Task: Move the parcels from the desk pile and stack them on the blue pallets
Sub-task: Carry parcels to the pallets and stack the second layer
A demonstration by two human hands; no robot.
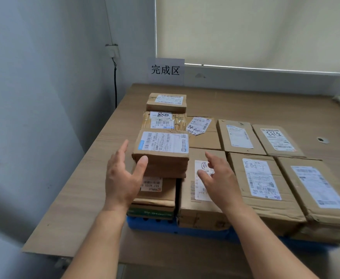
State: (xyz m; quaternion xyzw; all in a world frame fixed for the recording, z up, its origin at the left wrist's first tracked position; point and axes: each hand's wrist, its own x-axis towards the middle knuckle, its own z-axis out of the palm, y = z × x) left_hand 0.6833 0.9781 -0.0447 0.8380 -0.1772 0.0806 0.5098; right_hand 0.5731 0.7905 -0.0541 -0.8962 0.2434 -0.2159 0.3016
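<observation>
Parcel (161, 152) rests on the stack (157, 190), left hand (122, 178) and right hand (219, 178) both released; I should check it sits square.

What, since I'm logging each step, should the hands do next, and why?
Probably draw both hands back and fetch the next parcel: the left hand and right hand are open beside the small top parcel, which already rests on a lower parcel on the blue pallet, with neither hand gripping it.
</observation>
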